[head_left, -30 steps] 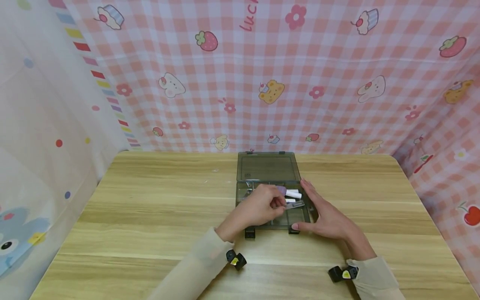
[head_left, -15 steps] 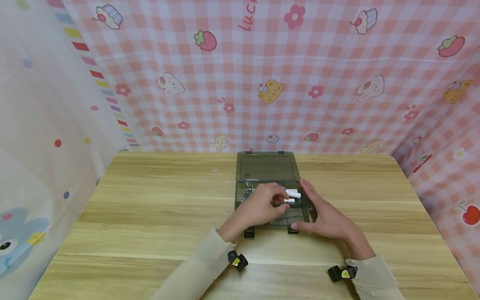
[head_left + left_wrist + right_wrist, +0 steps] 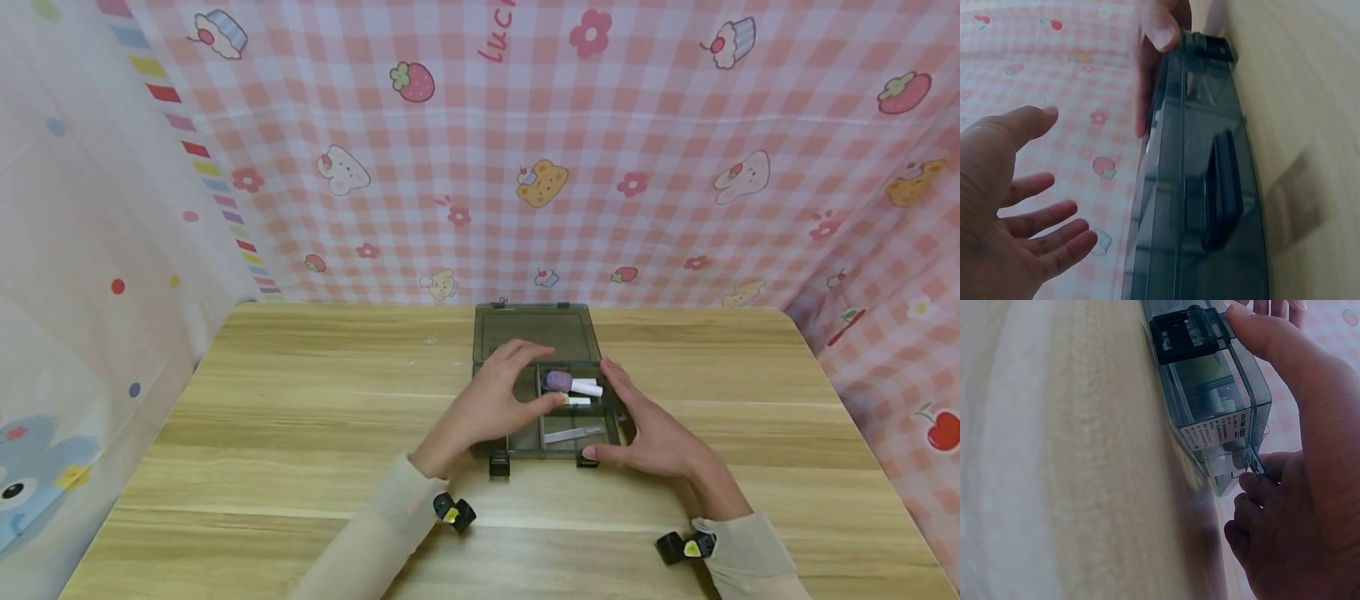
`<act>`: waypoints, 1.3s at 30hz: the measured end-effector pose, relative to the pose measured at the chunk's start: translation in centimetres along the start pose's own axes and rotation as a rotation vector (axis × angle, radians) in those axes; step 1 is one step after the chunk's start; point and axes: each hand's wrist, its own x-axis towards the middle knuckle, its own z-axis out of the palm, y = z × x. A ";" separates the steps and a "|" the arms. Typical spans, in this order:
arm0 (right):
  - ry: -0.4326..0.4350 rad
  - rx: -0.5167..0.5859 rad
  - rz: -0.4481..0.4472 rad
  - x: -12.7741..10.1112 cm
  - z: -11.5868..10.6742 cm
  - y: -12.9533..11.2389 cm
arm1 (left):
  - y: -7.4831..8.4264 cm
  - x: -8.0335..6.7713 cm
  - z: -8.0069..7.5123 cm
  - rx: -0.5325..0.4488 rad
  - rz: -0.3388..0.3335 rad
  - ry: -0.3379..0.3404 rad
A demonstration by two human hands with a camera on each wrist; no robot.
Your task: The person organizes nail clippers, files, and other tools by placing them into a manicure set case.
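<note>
A dark see-through organizer box (image 3: 534,333) lies open on the wooden table (image 3: 300,400), its lid folded back. Its compartments hold a purple piece (image 3: 557,380), white cylinders (image 3: 588,387) and a flat grey strip (image 3: 573,434). My left hand (image 3: 525,385) hovers over the box's left half with spread fingers and holds nothing; the left wrist view shows its bare palm (image 3: 1016,200) beside the box wall (image 3: 1197,187). My right hand (image 3: 626,417) grips the box's right side, thumb (image 3: 1272,344) on the front corner by the latch (image 3: 1188,331), fingers curled at the rim.
Pink checked cloth (image 3: 600,167) with cartoon prints hangs behind the table and along the right. A pale dotted cloth (image 3: 90,250) hangs on the left. The box stands at the middle of the table, towards the back; bare wood lies on both sides of it.
My left hand let go of the grey strip, which now lies in the front right compartment. The hand opened and drew back to the left, uncovering the purple piece. The right hand stayed.
</note>
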 end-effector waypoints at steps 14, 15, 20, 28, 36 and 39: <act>0.008 -0.007 0.007 -0.1 0.1 0.0 | -3.4 -0.4 -1.0 0.031 -0.020 0.147; 0.006 -0.008 0.008 -0.1 0.1 0.0 | -3.6 -0.4 -1.0 0.033 -0.034 0.151; -0.002 -0.004 0.005 -0.1 0.0 -0.1 | -4.9 -0.7 -1.5 0.042 -0.089 0.174; -0.010 0.002 0.004 -0.1 0.0 0.1 | -7.0 -1.1 -2.3 0.038 -0.162 0.226; -0.016 0.007 0.009 0.0 0.0 0.1 | -9.3 -1.7 -3.0 -0.004 -0.245 0.264; -0.018 0.010 0.009 0.0 0.0 0.1 | -10.3 -2.0 -3.3 -0.004 -0.262 0.283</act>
